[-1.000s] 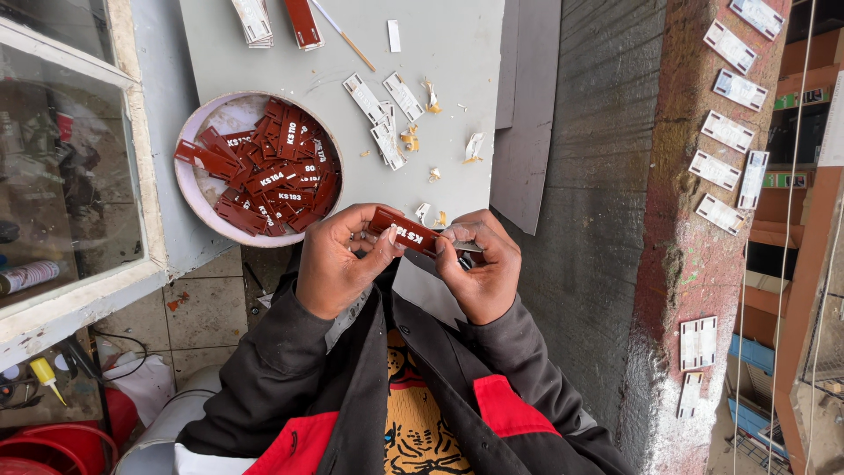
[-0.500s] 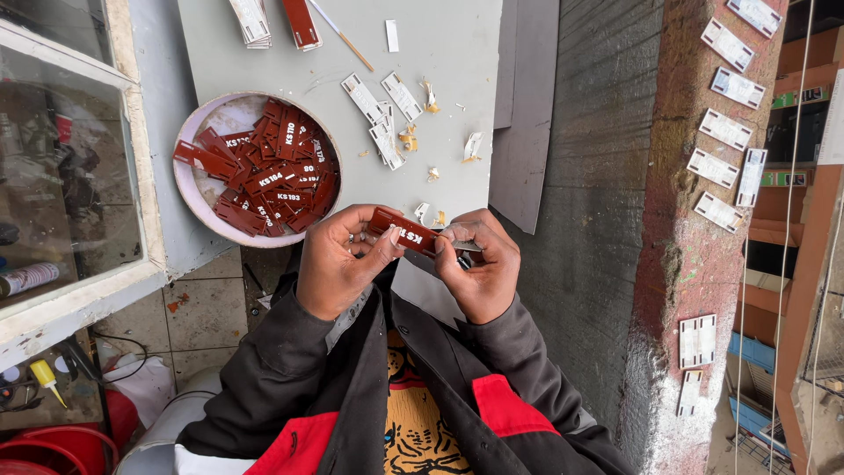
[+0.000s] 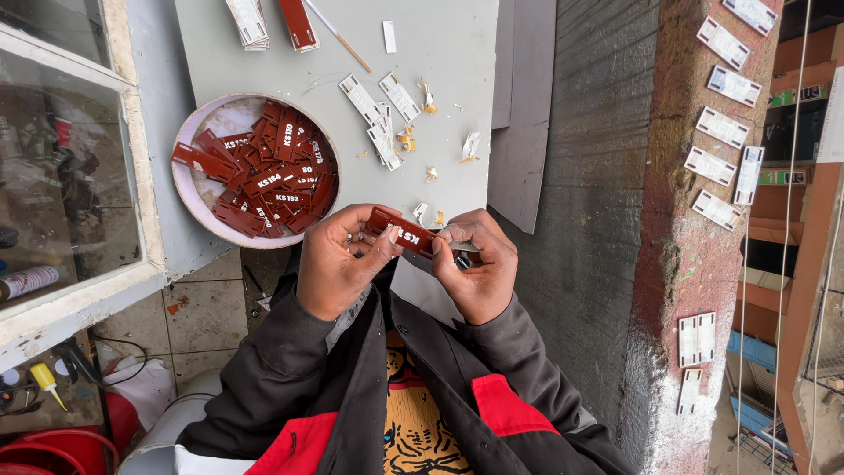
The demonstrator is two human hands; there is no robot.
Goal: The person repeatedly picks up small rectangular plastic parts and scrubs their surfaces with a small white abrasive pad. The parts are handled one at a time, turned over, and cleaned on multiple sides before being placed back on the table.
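Note:
Both my hands hold one small dark red rectangular tag (image 3: pixel 403 233) with white lettering, just in front of the grey table's near edge. My left hand (image 3: pixel 338 264) pinches its left end between thumb and fingers. My right hand (image 3: pixel 477 264) grips the right end and also holds a thin grey blade-like tool (image 3: pixel 457 249) against the tag. A round white bowl (image 3: pixel 187 189) on the table to the left of my hands is filled with several similar red tags (image 3: pixel 264 176).
White rectangular tags (image 3: pixel 378 123) and scraps of peeled backing (image 3: pixel 470 145) lie on the grey table (image 3: pixel 440 53). A thin stick (image 3: pixel 338 35) and stacked tags (image 3: pixel 251 22) lie at the far edge. More white tags (image 3: pixel 721 127) sit on a brick ledge at right. A glass cabinet (image 3: pixel 61 176) stands at left.

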